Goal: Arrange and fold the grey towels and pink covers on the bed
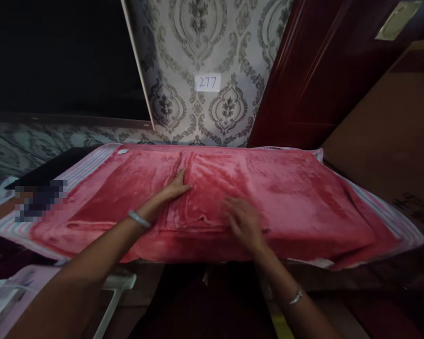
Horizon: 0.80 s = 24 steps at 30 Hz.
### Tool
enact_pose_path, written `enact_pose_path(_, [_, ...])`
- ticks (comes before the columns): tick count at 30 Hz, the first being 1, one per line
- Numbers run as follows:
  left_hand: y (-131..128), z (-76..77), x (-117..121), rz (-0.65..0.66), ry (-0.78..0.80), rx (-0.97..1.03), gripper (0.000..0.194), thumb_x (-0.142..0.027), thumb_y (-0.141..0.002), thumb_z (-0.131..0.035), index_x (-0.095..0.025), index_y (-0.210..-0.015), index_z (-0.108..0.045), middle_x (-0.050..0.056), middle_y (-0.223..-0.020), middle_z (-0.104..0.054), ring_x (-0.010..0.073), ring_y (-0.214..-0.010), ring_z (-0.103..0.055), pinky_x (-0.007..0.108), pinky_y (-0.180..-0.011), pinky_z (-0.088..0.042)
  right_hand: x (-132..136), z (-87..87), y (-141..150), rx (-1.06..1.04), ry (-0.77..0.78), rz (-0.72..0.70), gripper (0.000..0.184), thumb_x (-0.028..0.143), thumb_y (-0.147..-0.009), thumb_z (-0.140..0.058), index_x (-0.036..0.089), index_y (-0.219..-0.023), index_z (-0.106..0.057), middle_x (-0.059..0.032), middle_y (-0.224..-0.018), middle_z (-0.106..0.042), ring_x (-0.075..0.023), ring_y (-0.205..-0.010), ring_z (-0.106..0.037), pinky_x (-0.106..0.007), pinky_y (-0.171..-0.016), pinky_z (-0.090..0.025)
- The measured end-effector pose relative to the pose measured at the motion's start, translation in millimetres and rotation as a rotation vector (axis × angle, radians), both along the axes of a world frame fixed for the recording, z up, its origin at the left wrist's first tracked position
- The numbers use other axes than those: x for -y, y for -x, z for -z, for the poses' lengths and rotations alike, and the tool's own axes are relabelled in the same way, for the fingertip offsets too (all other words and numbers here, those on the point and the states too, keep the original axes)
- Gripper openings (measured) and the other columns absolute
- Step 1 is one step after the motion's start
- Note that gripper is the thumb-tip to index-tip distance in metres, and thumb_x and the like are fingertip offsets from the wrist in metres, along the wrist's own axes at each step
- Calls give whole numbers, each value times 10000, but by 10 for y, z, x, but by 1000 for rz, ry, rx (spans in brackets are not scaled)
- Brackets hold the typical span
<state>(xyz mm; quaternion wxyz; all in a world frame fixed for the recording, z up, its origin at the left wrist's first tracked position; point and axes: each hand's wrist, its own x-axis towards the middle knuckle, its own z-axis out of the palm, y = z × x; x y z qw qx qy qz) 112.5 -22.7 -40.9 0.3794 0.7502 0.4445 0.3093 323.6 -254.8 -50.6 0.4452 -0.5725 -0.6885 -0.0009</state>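
A pink plush cloth (304, 188) with striped ends is spread over a long surface in front of me. In its middle lies a folded section (215, 188) of pink plush fabric, its layered edges showing at the left and front. My left hand (176, 186) rests on the left edge of this fold, fingers stretched and thumb apart. On the fold's front right part is my right hand (242, 221), blurred by motion, with its fingers loosely bent and thumb apart. Neither hand visibly grips the fabric.
A dark screen (63, 61) stands at the back left before patterned wallpaper (233, 42) bearing a "277" label (207, 82). Dark red wood panelling (304, 80) and a cardboard box (392, 122) border the right. A power strip (2, 301) lies at the lower left.
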Motion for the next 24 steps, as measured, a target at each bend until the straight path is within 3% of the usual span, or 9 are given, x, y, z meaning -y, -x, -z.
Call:
enact_pose_path(3, [140,92,293,65,-44,-13,920,-271,-710,-824,-125,-1526,-424,159,-1586,-450,328,-1490,-379,384,-1209,-343,189,91,-608,-162,-51,311,432,454,-974,-476,209,-1242,-710,-144,-1266,-703,-288,-1193,-625,-513,-1063,-474])
enact_pose_path(6, [226,149,541,47,-74,-31,912,-310,-707,-816,-189,-1527,-436,127,-1581,-469,317,-1483,-402,389,-1211,-353,307,267,-937,-354,60,445,603,589,-934,-462,150,-1291,-671,-187,-1213,-714,-307,-1094,-669,-499,-964,-538])
enact_pose_path(9, [259,173,698,54,-106,-55,897,-296,-709,-771,-250,-1537,-430,88,-1587,-472,308,-1486,-403,425,-1226,-335,297,454,-972,-438,191,395,732,667,-887,-471,130,-1362,-623,-192,-1203,-719,-323,-1102,-680,-486,-952,-549])
enact_pose_path(13, [298,168,753,71,-114,-35,816,-214,-716,-665,-258,-1509,-477,71,-1576,-490,281,-1478,-421,441,-1242,-306,169,598,-907,-437,236,350,756,625,-811,-582,155,-1402,-593,-172,-1274,-696,-327,-1141,-670,-483,-979,-540])
enact_pose_path(19, [377,129,775,33,-30,-7,711,-202,-667,-689,-263,-1373,-624,76,-1457,-605,301,-1395,-519,418,-1189,-389,159,599,-911,-509,231,327,755,623,-812,-595,147,-1398,-590,-188,-1342,-655,-333,-1218,-629,-507,-1041,-505])
enact_pose_path(24, [418,87,814,-53,210,162,740,-341,-692,-767,-243,-1407,-605,82,-1118,-739,283,-1111,-686,390,-964,-562,391,554,-902,-466,198,108,793,604,-849,-615,188,-1510,-478,-155,-1544,-495,-294,-1434,-454,-497,-1194,-352])
